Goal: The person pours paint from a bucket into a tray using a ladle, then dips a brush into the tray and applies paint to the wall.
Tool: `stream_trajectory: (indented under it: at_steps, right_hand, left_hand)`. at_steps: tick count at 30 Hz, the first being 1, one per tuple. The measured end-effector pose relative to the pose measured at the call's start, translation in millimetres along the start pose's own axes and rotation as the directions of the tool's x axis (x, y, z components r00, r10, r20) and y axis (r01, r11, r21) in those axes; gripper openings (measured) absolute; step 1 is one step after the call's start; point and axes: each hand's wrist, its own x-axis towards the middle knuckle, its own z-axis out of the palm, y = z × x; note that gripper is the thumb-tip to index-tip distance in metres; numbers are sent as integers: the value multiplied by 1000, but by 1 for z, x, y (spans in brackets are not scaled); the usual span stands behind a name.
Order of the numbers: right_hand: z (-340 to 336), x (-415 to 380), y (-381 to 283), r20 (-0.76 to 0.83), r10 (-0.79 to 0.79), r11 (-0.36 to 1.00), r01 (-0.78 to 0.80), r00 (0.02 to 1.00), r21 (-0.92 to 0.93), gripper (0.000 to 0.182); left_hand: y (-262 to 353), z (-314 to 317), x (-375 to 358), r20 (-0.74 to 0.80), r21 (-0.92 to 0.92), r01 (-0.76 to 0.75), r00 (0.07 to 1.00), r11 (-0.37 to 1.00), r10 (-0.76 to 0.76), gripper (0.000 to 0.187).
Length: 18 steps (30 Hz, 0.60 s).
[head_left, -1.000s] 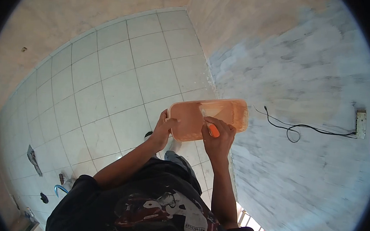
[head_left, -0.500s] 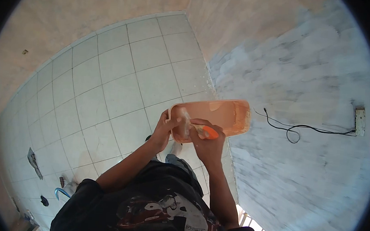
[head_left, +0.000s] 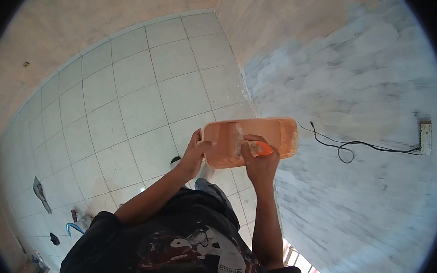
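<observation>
An orange plastic tub (head_left: pixel 217 159), smeared with pale paste at its right end, is held up in front of my body. My left hand (head_left: pixel 193 156) grips the left rim, thumb over the edge and fingers behind. Inside the tub, my right hand (head_left: pixel 262 164) is closed around a putty knife (head_left: pixel 264 149) with an orange handle end. Its whitish, paste-coated blade lies against the tub's inner floor, partly hidden by my fingers.
On the right, a patchy grey-white wall (head_left: pixel 340 211) has a socket box (head_left: pixel 425 137) with a black cable (head_left: pixel 365 145) hanging from it. A flat trowel-like tool (head_left: pixel 41 194) lies on the tiled floor (head_left: pixel 128 120) at left, near a bag-like bundle with a blue edge (head_left: pixel 74 227).
My right hand and the putty knife have moved right, from the tub's left end toward its middle. My left hand keeps its grip on the rim.
</observation>
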Motion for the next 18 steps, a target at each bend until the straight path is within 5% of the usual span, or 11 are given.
stream_trajectory:
  at_steps: [8,12,18]
  right_hand:
    - [-38,11,26,-31,-42,940,29,999,-340,12]
    - [-53,9,31,-29,8,935,-18,1000,-355,11]
    - [-64,6,34,-45,-186,826,131,982,-547,12]
  left_hand:
    - [-4,2,3,-62,126,-1,998,992,9,87]
    - [0,10,-2,-67,134,-5,998,991,14,87]
    - [0,16,-4,-39,124,27,999,992,-22,86]
